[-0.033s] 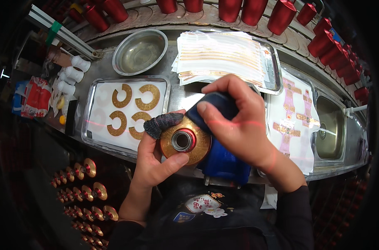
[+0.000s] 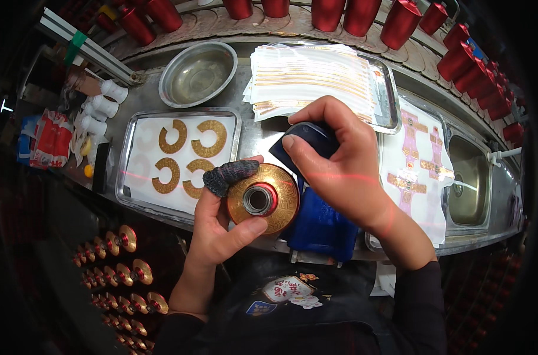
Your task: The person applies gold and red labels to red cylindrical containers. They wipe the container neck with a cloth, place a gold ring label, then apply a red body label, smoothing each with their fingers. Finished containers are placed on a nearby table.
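Note:
My left hand (image 2: 218, 231) grips a round gold-patterned piece (image 2: 282, 184) with a red-rimmed hole in its middle, held facing up at the table's near edge. A dark knitted cover sits on that hand's forefinger (image 2: 230, 174), which lies on the piece's rim. My right hand (image 2: 340, 168) is closed on a dark blue pad (image 2: 307, 135) just above and to the right of the gold piece, touching its edge. A blue cloth (image 2: 319, 228) lies under my right wrist.
A steel tray (image 2: 122, 177) holds gold C-shaped decals on white paper. Behind are a steel bowl (image 2: 198, 74) and a stack of striped decal sheets (image 2: 310, 77). Cross-shaped decals (image 2: 414, 160) and a sink (image 2: 467, 183) lie right. Red cups (image 2: 399, 23) line the back; gold pieces (image 2: 127, 260) fill a rack lower left.

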A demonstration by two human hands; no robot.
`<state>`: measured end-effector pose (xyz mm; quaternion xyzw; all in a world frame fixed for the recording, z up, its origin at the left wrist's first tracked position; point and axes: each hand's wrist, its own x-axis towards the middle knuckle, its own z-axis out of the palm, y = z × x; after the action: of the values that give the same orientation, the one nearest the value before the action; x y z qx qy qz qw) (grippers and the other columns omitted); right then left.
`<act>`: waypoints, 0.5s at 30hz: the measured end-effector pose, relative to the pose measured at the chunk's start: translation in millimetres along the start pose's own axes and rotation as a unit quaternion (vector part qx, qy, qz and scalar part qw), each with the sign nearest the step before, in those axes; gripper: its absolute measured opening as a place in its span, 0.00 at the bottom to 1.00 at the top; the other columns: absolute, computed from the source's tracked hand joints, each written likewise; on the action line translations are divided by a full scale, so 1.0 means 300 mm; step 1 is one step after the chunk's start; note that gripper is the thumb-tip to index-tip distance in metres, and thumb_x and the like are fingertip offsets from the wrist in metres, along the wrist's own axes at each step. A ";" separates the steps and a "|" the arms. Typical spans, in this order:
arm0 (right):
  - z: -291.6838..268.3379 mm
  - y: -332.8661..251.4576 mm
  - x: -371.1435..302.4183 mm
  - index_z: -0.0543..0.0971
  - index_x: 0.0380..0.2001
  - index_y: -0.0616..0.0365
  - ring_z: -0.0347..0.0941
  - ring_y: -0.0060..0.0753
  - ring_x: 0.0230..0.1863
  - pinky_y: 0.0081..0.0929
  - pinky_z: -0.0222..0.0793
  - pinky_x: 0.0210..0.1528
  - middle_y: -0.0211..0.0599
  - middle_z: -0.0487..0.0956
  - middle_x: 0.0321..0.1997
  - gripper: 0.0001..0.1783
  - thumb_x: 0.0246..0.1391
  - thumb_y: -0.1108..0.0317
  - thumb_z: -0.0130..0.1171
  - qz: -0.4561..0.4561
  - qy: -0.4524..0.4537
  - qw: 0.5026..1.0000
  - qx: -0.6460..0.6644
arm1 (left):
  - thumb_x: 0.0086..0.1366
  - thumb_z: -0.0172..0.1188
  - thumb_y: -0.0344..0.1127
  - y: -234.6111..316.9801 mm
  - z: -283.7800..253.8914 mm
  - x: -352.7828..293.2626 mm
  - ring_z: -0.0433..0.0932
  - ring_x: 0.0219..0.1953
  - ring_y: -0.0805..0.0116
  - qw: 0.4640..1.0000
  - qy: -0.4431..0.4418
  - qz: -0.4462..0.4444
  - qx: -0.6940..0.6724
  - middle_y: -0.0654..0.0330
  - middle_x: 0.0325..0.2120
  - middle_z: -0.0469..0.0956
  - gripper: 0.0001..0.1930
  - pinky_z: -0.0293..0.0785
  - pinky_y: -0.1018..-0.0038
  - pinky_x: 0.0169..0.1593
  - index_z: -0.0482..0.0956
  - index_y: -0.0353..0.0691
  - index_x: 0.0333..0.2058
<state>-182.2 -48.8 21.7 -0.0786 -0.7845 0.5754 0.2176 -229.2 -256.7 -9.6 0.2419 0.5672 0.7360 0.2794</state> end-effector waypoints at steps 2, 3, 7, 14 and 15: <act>-0.001 0.013 0.015 0.78 0.38 0.62 0.73 0.18 0.37 0.18 0.70 0.42 0.31 0.78 0.35 0.11 0.51 0.73 0.67 0.006 -0.031 0.999 0.040 | 0.55 0.69 0.29 -0.002 0.001 0.004 0.69 0.64 0.61 1.000 0.004 0.014 0.004 0.49 0.64 0.67 0.38 0.64 0.64 0.67 0.64 0.35 0.64; 0.003 0.019 0.011 0.78 0.38 0.62 0.73 0.18 0.37 0.18 0.70 0.41 0.30 0.78 0.34 0.11 0.51 0.73 0.67 -0.030 -0.036 0.997 0.052 | 0.55 0.69 0.29 -0.002 0.002 0.003 0.69 0.64 0.61 1.000 0.003 0.019 0.006 0.49 0.64 0.67 0.38 0.64 0.64 0.67 0.63 0.35 0.64; 0.001 0.038 -0.010 0.78 0.38 0.61 0.72 0.17 0.36 0.18 0.70 0.42 0.30 0.78 0.34 0.11 0.52 0.73 0.67 0.010 0.027 1.000 0.011 | 0.55 0.69 0.30 -0.005 0.007 0.000 0.68 0.65 0.61 1.000 0.018 0.003 -0.008 0.48 0.64 0.66 0.38 0.64 0.64 0.67 0.63 0.36 0.64; -0.005 0.034 -0.060 0.78 0.40 0.62 0.73 0.20 0.39 0.19 0.70 0.44 0.31 0.78 0.37 0.12 0.53 0.73 0.68 0.027 0.091 0.995 0.039 | 0.56 0.70 0.30 -0.013 -0.002 0.002 0.68 0.65 0.60 1.000 0.001 0.021 0.004 0.47 0.64 0.67 0.35 0.64 0.63 0.67 0.65 0.36 0.62; -0.007 0.035 -0.064 0.78 0.40 0.62 0.74 0.20 0.38 0.19 0.70 0.44 0.31 0.78 0.37 0.12 0.53 0.73 0.68 -0.029 0.083 0.996 0.026 | 0.56 0.70 0.30 -0.014 -0.001 0.001 0.68 0.64 0.59 1.000 0.002 0.021 -0.002 0.47 0.64 0.67 0.35 0.64 0.63 0.67 0.65 0.36 0.62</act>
<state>-165.5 -50.9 7.7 -0.0974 -0.7508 0.5802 0.3002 -229.0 -255.8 -13.7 0.2518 0.5615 0.7428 0.2636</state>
